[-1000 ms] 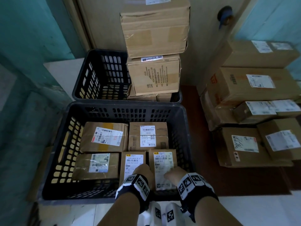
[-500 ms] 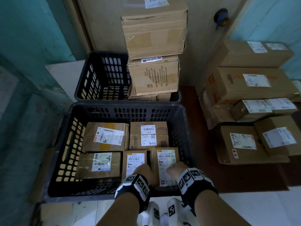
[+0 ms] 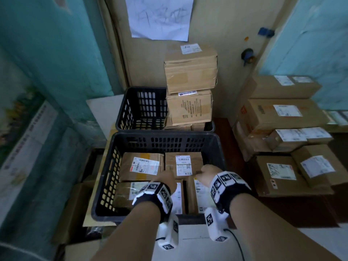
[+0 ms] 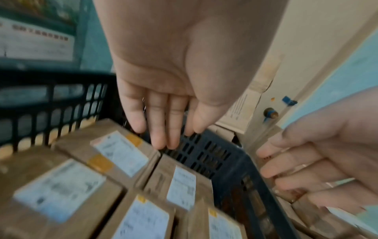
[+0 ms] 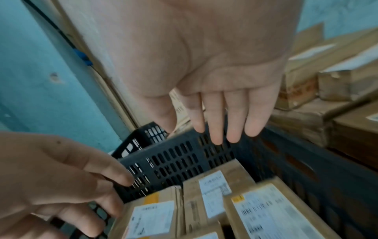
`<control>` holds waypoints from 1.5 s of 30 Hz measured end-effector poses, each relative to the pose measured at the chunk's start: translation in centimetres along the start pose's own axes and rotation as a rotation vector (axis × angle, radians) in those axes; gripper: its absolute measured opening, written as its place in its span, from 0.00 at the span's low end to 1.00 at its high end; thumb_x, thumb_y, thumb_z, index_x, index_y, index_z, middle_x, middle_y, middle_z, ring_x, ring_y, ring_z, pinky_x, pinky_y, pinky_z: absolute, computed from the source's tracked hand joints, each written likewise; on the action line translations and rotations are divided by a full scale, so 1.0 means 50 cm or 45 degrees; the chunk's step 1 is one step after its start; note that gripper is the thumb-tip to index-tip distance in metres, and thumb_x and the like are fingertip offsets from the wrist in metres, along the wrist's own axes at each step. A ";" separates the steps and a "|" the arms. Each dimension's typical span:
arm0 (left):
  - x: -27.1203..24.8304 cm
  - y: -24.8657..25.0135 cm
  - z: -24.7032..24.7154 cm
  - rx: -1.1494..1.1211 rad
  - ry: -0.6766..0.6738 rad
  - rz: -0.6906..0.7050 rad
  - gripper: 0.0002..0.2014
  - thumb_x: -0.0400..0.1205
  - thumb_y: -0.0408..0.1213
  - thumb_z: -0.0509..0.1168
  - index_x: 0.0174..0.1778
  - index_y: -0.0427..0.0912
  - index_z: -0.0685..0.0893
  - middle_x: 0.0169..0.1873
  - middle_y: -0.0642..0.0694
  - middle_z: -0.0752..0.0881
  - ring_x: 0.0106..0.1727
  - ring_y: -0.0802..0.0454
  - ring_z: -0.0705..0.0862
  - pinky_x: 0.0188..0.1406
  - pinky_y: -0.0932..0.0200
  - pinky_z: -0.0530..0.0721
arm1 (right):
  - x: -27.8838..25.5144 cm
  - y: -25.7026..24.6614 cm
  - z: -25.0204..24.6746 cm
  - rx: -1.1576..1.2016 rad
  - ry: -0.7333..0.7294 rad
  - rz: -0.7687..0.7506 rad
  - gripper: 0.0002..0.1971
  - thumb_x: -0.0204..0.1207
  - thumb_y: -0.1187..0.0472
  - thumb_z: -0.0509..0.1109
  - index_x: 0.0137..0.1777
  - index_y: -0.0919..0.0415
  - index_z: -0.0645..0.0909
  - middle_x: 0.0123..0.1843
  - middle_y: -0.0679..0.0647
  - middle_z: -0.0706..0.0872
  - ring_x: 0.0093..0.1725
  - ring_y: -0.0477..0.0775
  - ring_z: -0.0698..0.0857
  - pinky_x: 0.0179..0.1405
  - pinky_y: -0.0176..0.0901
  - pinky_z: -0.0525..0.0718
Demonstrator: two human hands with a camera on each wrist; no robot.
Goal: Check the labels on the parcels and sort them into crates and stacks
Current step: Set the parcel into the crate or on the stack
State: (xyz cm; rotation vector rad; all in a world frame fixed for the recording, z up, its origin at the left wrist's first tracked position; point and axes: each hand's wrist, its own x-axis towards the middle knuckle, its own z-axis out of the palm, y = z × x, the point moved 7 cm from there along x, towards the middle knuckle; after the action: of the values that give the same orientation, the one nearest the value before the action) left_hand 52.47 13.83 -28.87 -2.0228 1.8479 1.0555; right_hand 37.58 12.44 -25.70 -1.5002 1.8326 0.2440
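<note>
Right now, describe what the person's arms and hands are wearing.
Both forearms are bare, with no sleeves. The left hand and right hand are gloveless. Each wrist carries a black band of white-edged square code markers, with a white marker-covered camera unit trailing a thin cable.

Walls, door and paper around the sorting corner

A white sheet of paper (image 3: 159, 16) with faint scribbled marks hangs on the beige door (image 3: 222, 25); a blue clip (image 3: 265, 32) and a round knob (image 3: 248, 55) sit at its right edge. Teal walls (image 3: 56, 44) flank it, and a printed poster (image 3: 26, 136) leans at the left.
</note>
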 end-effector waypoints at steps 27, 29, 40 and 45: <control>-0.328 0.622 -0.256 0.297 0.718 0.295 0.18 0.87 0.34 0.56 0.73 0.39 0.76 0.68 0.37 0.80 0.68 0.38 0.80 0.65 0.49 0.80 | -0.353 0.306 -0.553 -0.066 0.634 -0.375 0.17 0.86 0.57 0.60 0.69 0.63 0.80 0.68 0.59 0.83 0.67 0.59 0.81 0.63 0.43 0.77; -0.318 0.696 -0.213 0.310 0.669 0.313 0.18 0.87 0.34 0.55 0.73 0.38 0.76 0.69 0.36 0.78 0.68 0.38 0.79 0.64 0.49 0.80 | -0.350 0.396 -0.582 -0.017 0.660 -0.347 0.17 0.85 0.58 0.61 0.68 0.62 0.81 0.69 0.59 0.83 0.68 0.60 0.80 0.65 0.44 0.77; -0.260 0.952 -0.046 0.298 0.511 0.370 0.17 0.88 0.34 0.55 0.72 0.37 0.78 0.69 0.39 0.82 0.69 0.43 0.80 0.68 0.53 0.78 | -0.303 0.748 -0.644 0.018 0.574 -0.138 0.19 0.86 0.57 0.60 0.75 0.58 0.75 0.75 0.57 0.78 0.71 0.57 0.79 0.68 0.43 0.77; -0.198 1.013 -0.060 0.295 0.496 0.361 0.21 0.87 0.34 0.56 0.78 0.40 0.73 0.74 0.40 0.77 0.73 0.43 0.76 0.69 0.54 0.76 | -0.237 0.790 -0.680 0.094 0.572 -0.118 0.20 0.86 0.57 0.61 0.76 0.56 0.74 0.75 0.56 0.77 0.72 0.56 0.78 0.70 0.44 0.77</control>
State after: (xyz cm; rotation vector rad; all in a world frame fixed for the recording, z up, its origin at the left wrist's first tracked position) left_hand 6.77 9.94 -5.02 -1.9716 2.3788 0.4875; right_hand -12.02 13.85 -5.85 -1.6793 2.0788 -0.2226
